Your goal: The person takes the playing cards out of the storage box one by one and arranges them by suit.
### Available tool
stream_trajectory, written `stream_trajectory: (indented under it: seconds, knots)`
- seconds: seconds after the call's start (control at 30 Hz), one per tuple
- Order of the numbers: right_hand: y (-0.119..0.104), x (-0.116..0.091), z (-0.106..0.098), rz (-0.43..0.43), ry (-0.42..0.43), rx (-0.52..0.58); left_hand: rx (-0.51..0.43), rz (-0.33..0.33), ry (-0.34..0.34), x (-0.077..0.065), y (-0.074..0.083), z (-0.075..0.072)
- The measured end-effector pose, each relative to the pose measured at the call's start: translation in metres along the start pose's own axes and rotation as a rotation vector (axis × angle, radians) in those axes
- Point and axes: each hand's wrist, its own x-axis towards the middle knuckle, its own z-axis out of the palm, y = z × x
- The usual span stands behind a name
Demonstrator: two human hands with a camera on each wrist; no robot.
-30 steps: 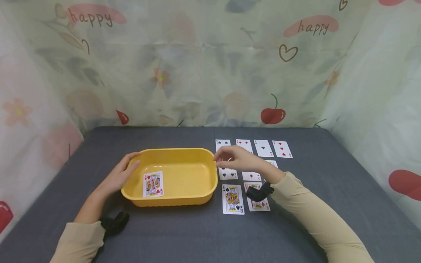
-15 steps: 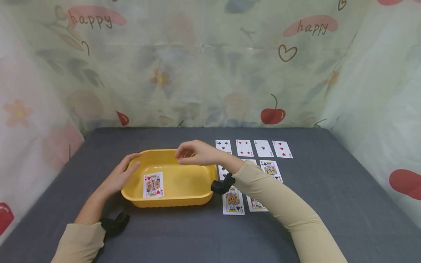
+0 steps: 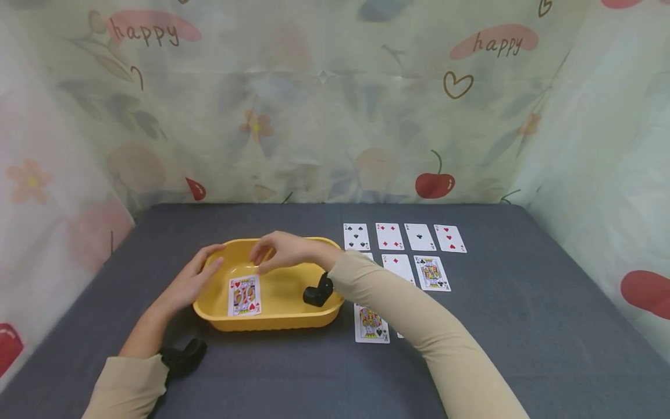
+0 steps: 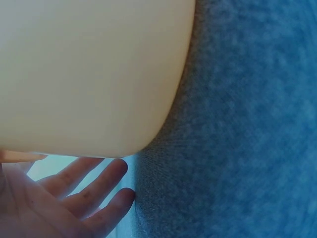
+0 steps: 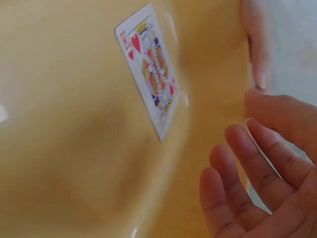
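A yellow plastic tray (image 3: 282,321) stands on the dark cloth, left of centre. Inside it, at the left, a king of hearts (image 3: 244,295) lies face up. My left hand (image 3: 185,282) holds the tray's left end, its thumb over the rim; in the left wrist view the fingers (image 4: 94,196) spread outside the wall. Over the tray's middle hovers my right hand (image 3: 282,251), above and right of the card. The right wrist view shows its fingers (image 5: 242,148) loosely bent, with nothing between them, and the king of hearts (image 5: 151,74) apart from them.
Face-up playing cards lie in rows right of the tray: five of spades (image 3: 357,237), four of diamonds (image 3: 389,237), a club card (image 3: 419,237), three of hearts (image 3: 450,238), two of diamonds (image 3: 398,267), king of clubs (image 3: 431,273), king of spades (image 3: 371,326). My right sleeve (image 3: 413,308) covers others.
My right hand has moved left from beside the tray's right rim to over its middle. The king of clubs is uncovered. My left hand, the tray and the king of hearts keep their places.
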Motion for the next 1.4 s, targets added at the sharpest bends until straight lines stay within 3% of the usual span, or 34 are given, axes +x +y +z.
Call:
stream_trajectory:
  seconds: [0.47, 0.93, 1.4]
  knots:
    - [0.001, 0.028, 0.021, 0.081, -0.055, -0.086, -0.006, -0.013, -0.014, 0.000, 0.000, 0.000]
    - [0.002, 0.036, 0.034, 0.154, -0.109, -0.220, 0.006, -0.010, 0.000, 0.000, 0.001, 0.000]
    - [0.000, 0.022, 0.014, 0.124, -0.123, 0.034, -0.009, -0.009, -0.008, 0.000, 0.001, 0.001]
